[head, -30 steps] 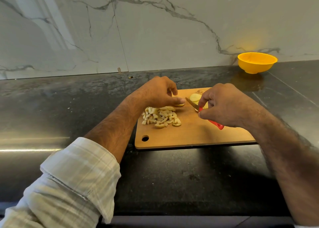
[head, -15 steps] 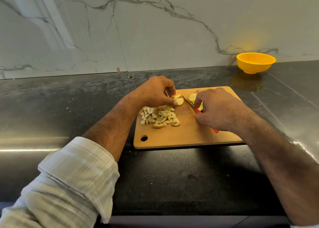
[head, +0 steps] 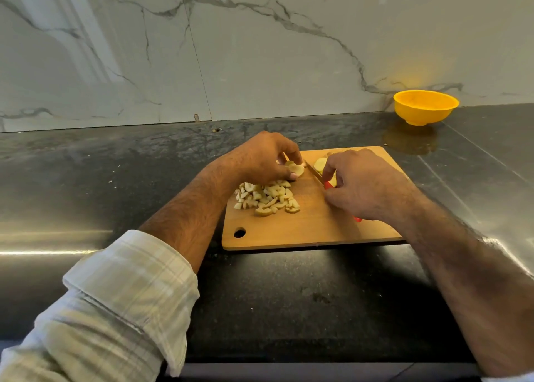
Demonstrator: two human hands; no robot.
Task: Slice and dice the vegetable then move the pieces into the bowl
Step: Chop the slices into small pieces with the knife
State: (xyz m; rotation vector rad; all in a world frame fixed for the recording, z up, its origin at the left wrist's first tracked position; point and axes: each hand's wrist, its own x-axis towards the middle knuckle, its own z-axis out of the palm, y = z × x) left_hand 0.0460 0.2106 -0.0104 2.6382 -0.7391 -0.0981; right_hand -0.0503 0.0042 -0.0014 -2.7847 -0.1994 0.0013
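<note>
Seen from the head camera, looking down at a dark stone counter [head: 289, 295] backed by a marble wall. Wooden cutting board [head: 312, 231] set near the middle, with a heap of diced pieces [head: 267, 198] piled on its left half. Left hand [head: 260, 159] hovering at the far edge of that heap, fingers and thumb pinched around one pale round slice [head: 295, 168], lifted slightly and held just beside the blade. Right hand [head: 367, 188] curled tight around a red-handled knife [head: 328, 184], handle almost hidden in the fist, thin blade angled away toward the board's far side. More uncut slices [head: 320, 163] lying just behind the blade, partly covered by the right hand. Yellow bowl [head: 425, 107] standing well apart at the back right, against the wall, apparently holding nothing yet. Compared with a second earlier: left hand, then resting flat by the heap, had picked a fresh slice from the stack and drawn it toward the cutting spot, while the knife hand had shifted a little leftward to meet it. Likely meaning: dicing only partly done, next slice about to be cut, transfer to the bowl not yet begun
</note>
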